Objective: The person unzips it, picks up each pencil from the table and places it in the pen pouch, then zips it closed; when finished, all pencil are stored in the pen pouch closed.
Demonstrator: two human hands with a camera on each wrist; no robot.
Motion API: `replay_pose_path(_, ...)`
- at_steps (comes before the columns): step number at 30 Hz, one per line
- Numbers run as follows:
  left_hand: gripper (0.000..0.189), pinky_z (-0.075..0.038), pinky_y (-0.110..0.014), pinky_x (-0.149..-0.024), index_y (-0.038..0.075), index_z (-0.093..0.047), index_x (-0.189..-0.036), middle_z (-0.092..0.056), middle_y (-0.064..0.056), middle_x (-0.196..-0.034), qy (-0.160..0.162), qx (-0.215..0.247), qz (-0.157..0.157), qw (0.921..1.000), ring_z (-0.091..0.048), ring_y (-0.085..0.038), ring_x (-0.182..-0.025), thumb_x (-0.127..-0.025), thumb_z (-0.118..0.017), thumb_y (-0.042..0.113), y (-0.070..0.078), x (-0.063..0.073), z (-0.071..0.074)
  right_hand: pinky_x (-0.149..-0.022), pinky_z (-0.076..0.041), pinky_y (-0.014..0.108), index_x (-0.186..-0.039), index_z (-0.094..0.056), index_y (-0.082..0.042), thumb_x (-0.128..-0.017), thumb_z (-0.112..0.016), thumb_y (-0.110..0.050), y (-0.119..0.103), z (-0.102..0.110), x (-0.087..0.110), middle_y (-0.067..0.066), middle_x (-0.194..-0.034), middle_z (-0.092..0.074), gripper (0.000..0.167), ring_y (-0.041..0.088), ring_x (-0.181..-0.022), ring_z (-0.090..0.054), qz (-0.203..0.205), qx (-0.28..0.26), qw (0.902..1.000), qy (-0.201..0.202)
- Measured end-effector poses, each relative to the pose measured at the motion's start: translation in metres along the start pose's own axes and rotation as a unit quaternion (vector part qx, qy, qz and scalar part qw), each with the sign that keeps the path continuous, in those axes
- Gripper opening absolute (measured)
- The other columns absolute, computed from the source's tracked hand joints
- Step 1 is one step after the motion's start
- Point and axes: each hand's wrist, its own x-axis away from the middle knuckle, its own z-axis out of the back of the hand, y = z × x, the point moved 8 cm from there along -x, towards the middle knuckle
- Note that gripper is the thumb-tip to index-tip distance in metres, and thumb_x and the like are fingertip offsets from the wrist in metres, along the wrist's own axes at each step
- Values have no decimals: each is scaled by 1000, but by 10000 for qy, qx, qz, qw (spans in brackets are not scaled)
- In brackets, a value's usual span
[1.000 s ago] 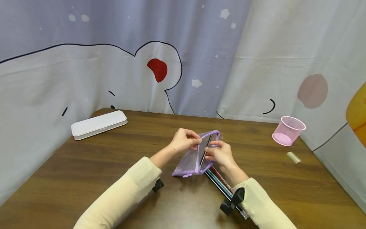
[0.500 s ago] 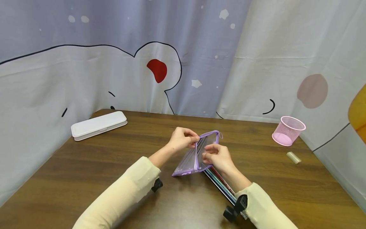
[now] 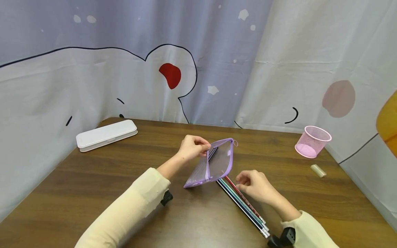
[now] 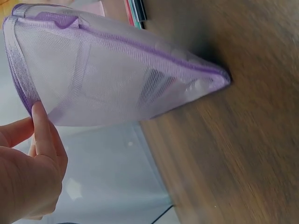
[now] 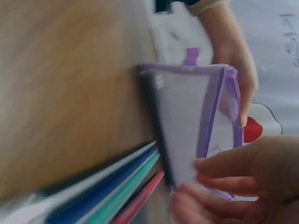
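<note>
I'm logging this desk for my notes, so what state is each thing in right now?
Purple mesh pouch: mouth open, tilted
Dark slender items: inside the pouch
Loose pencils: lying side by side, outside the pouch
White case: lid shut
Pink mesh cup: standing mouth up, nothing visible inside
Small pale block: lying flat
Left hand: pinching the pouch's edge
Right hand: holding nothing, beside the pencils

Through the mesh of my purple pouch [image 3: 221, 162] I cannot count the dark sticks [image 4: 152, 86]; they blur together. At its lower edge I lose the far tips of the pencils [image 3: 243, 204], whose near ends smear into a pale blur in the right wrist view. There my right hand [image 5: 266, 182] runs past the right and bottom edges; the head view's bottom cuts off my left sleeve [image 3: 124, 206].
</note>
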Motion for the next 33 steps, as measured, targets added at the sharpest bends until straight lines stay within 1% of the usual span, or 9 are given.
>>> replay_pose_path(2, 13, -58, -25, -57, -7, -65, -86, -63, -9, -69, 47, 22, 6, 10000, -58, -8, -52, -77, -65, 2, -1, 0, 2, -51, -41, 15, -80, -64, -7, -72, -66, -8, 1, -3, 8, -6, -63, -58, 9, 0, -57, -49, 193, 679, 9974, -126)
replay_pose_path(5, 14, -58, -26, -58, -8, -65, -87, -65, -13, -73, 104, 21, 28, 9999, -58, -8, -52, -77, -64, 2, -2, -1, 5, -48, -35, 16, -75, -63, -10, -69, -67, -7, 3, -9, 14, -8, -60, -52, 8, 1, -55, -44, 260, 1209, 9921, -197)
replay_pose_path(9, 14, -58, -26, -58, -7, -65, -87, -66, -19, -79, 122, -23, 58, 9999, -58, -8, -51, -78, -64, 3, -2, -1, 5, -43, -30, 20, -66, -57, -11, -67, -62, 0, 2, -14, 16, -6, -57, -44, 12, 8, -53, -39, 157, 1728, 9848, -33)
replay_pose_path(11, 13, -58, -26, -59, -7, -65, -86, -66, -20, -81, 118, -37, 43, 9999, -59, -8, -51, -78, -64, 3, -2, 0, 5, -42, -29, 23, -62, -54, -11, -65, -59, 3, 2, -15, 15, -4, -56, -43, 15, 10, -53, -38, 63, 1942, 9809, 58)
replay_pose_path(14, 13, -58, -26, -58, -7, -65, -86, -66, -20, -79, 104, -75, -9, 9999, -58, -8, -51, -78, -64, 3, -2, 0, 4, -42, -32, 26, -64, -56, -10, -64, -57, 6, 1, -16, 16, -2, -59, -47, 16, 12, -53, -41, -5, 2058, 9785, 167)
replay_pose_path(20, 14, -58, -26, -58, -7, -65, -87, -65, -18, -77, 81, -40, -11, 10000, -58, -8, -51, -77, -65, 3, -3, 0, 4, -45, -33, 24, -70, -59, -10, -61, -59, 4, 11, -13, 17, -3, -62, -49, 16, 11, -56, -43, -281, 1842, 9822, 227)
replay_pose_path(24, 13, -58, -26, -56, -7, -65, -85, -62, -9, -67, 139, -39, -6, 9999, -57, -8, -49, -77, -64, 2, -4, 0, 6, -47, -35, 20, -78, -62, -7, -63, -59, 2, 19, -3, 21, -4, -64, -52, 18, 9, -58, -44, -467, 1502, 9872, 245)
replay_pose_path(28, 13, -57, -25, -55, -7, -65, -85, -58, -2, -63, 149, -65, -17, 9999, -56, -7, -48, -77, -65, 3, -4, -1, 6, -51, -41, 19, -91, -63, -3, -65, -61, 1, 27, 13, 27, -3, -66, -58, 26, 7, -60, -49, -608, 1127, 9912, 329)
replay_pose_path(33, 13, -58, -25, -56, -7, -65, -85, -61, -5, -66, 91, -77, -40, 9999, -58, -7, -49, -77, -65, 3, -3, -3, 5, -51, -46, 18, -109, -59, -2, -71, -64, 0, 31, 29, 28, 3, -71, -66, 38, 5, -60, -57, -590, 455, 9958, 528)
